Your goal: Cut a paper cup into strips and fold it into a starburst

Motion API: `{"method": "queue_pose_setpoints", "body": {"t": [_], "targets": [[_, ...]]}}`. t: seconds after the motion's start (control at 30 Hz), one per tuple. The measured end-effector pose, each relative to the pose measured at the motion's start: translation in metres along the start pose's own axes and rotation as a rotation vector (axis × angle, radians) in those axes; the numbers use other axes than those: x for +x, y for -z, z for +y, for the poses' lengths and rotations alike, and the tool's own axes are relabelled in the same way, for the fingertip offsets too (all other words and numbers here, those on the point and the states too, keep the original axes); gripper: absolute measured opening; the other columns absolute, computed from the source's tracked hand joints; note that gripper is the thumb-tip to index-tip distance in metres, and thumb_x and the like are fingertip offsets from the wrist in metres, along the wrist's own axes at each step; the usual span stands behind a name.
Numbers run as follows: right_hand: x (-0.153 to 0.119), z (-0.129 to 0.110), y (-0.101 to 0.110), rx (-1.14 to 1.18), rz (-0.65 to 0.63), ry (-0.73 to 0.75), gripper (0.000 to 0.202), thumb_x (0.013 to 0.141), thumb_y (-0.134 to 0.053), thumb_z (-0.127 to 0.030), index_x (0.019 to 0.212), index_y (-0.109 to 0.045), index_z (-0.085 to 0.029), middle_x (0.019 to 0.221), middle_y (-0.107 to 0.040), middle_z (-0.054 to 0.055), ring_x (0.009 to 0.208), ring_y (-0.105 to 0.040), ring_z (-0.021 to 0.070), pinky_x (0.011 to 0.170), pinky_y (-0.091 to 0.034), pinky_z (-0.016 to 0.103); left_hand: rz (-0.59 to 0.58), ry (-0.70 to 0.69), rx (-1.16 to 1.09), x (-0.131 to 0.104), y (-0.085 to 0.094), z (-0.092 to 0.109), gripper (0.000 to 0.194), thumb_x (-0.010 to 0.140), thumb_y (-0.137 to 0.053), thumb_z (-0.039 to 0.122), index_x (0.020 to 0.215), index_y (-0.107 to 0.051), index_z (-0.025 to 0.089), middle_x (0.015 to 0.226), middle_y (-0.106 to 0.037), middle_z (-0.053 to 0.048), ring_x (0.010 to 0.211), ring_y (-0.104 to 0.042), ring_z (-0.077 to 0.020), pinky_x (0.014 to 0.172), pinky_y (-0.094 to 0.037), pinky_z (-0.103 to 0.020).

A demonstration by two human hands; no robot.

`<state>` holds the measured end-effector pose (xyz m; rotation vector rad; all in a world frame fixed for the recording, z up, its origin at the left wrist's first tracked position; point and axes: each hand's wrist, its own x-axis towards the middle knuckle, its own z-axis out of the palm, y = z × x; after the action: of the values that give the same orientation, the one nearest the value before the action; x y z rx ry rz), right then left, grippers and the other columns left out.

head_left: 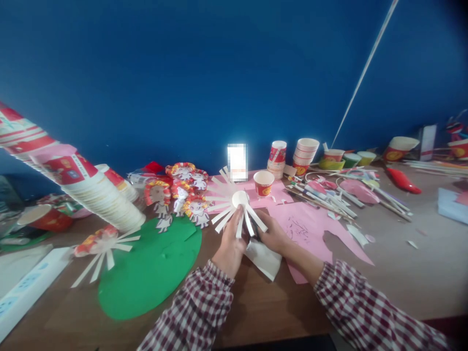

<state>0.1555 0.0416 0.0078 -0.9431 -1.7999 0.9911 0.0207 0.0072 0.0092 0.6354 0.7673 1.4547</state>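
Note:
A paper cup cut into white strips (240, 198) is splayed out like a flower, its round base at the centre. My left hand (231, 246) holds it from below, thumb pressed near the base. My right hand (272, 235) is closed beside the lower right strips. Something dark shows at its fingers, too hidden to name. Under the hands is a piece of white paper (266, 261). Left of them, a green paper oval (153, 273) lies flat on the table (256, 312). A second cut cup with splayed strips (106, 248) rests at its left edge.
Long stacked paper cups (98, 195) slant in at left. Several paper figures (181, 195) lie behind the green oval. A single cup (263, 183) and cup stacks (305, 155) stand at the back. Pink paper (303, 234), brushes (336, 200) and a red pepper-shaped item (403, 181) lie right.

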Motion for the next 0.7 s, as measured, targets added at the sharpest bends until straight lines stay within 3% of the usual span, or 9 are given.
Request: {"method": "queue_pose_setpoints", "body": {"t": [0.13,0.27,0.5,0.7], "targets": [[0.000,0.000,-0.001,0.019,0.001,-0.043,0.029,0.080,-0.053,-0.023,0.108,-0.059,-0.016,0.088,-0.066,0.004,0.075,-0.061,0.0167,0.066,-0.049,0.027,-0.004,-0.004,-0.020,-0.008,-0.002,0.004,0.050,0.062,-0.077,0.021,0.111,-0.065,0.021,0.128,-0.057,-0.008,0.128,-0.043,-0.0276,0.100,-0.043,-0.031],[0.000,0.002,-0.001,0.042,0.000,-0.042,0.029,0.082,-0.054,-0.027,0.109,-0.059,-0.017,0.089,-0.067,0.004,0.075,-0.061,0.0168,0.064,-0.048,0.027,-0.046,-0.023,-0.031,-0.006,0.000,0.001,0.051,0.061,-0.078,0.020,0.110,-0.066,0.021,0.131,-0.054,-0.007,0.126,-0.045,-0.0266,0.098,-0.045,-0.029],[0.000,0.004,-0.001,0.026,0.005,-0.028,0.030,0.082,-0.053,-0.025,0.111,-0.058,-0.017,0.089,-0.066,0.004,0.076,-0.061,0.0167,0.066,-0.049,0.028,0.073,0.008,-0.068,0.010,0.000,-0.009,0.036,0.064,-0.075,0.022,0.100,-0.069,0.021,0.125,-0.059,-0.005,0.123,-0.048,-0.0237,0.090,-0.048,-0.025],[-0.001,0.002,0.000,0.044,0.008,-0.045,0.030,0.084,-0.053,-0.030,0.110,-0.058,-0.018,0.092,-0.066,0.005,0.080,-0.062,0.0174,0.068,-0.050,0.028,0.014,-0.016,-0.021,0.001,0.003,-0.003,0.049,0.061,-0.075,0.014,0.109,-0.066,0.022,0.127,-0.057,-0.006,0.123,-0.048,-0.0252,0.094,-0.046,-0.028]]}}
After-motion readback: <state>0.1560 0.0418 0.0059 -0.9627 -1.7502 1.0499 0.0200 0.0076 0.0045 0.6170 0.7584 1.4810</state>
